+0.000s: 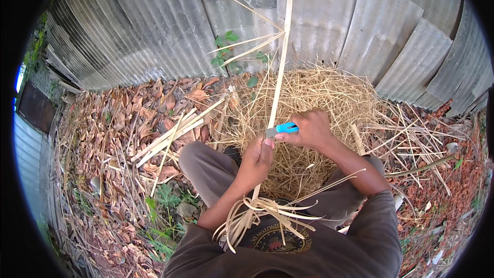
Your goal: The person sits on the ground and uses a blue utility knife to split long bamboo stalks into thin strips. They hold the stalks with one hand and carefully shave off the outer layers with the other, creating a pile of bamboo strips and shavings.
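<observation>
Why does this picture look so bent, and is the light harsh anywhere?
All in the head view: the fisheye lens bows the metal fence and leaves black corners; light is soft, with no hard shadows around the right hand and blue-handled tool; only a small patch at the far left edge glares white, fringed blue.

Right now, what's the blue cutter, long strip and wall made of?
The blue cutter has a smooth handle, probably plastic, and a grey blade, likely metal. The long strip looks like bamboo or wood: pale, matt, with thin slivers. The wall seems metal: dull, grey and ridged.
</observation>
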